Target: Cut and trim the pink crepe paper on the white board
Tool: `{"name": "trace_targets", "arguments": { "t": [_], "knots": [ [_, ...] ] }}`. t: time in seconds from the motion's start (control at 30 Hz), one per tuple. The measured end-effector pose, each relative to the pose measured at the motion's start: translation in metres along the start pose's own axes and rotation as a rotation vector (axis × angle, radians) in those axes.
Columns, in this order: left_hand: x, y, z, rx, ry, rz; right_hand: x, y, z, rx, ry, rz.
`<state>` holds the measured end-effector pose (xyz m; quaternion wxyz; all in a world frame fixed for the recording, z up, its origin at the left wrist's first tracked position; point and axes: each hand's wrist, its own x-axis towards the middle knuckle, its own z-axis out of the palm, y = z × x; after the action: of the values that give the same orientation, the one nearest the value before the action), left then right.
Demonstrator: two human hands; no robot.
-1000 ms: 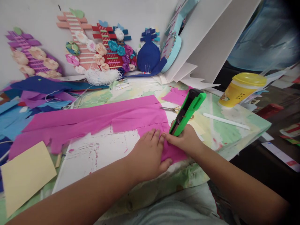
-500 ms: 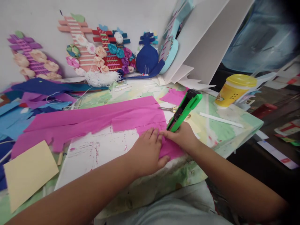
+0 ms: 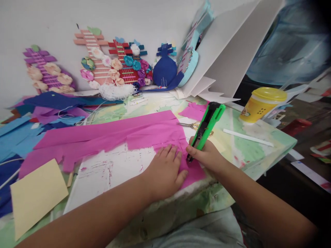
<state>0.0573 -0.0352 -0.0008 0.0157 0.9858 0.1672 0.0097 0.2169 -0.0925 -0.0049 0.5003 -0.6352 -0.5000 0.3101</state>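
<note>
My right hand (image 3: 210, 156) grips the long green-and-black plastic cutter (image 3: 206, 128), its tip (image 3: 189, 158) newly in sight (easier to guide); my left hand (image 3: 165, 172) spreads on thin magenta sheeting (image 3: 152, 128).

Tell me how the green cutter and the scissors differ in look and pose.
The cutter is green and black; the scissors have silvery blades and gold-coloured handles. The cutter is held tilted in the right grip; the scissors lie unheld, partly hidden behind the cutter. Both are near the pink material.
</note>
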Motion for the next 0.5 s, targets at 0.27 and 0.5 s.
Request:
{"name": "trace_targets", "arguments": {
  "t": [0.27, 0.5],
  "knots": [
    [0.003, -0.002, -0.003, 0.005, 0.132, -0.051, -0.003, 0.004, -0.002, 0.465, 0.130, -0.054],
    [0.008, -0.007, -0.004, -0.028, -0.095, -0.125, 0.005, -0.007, -0.006, 0.635, -0.115, 0.228]
  ]
}}
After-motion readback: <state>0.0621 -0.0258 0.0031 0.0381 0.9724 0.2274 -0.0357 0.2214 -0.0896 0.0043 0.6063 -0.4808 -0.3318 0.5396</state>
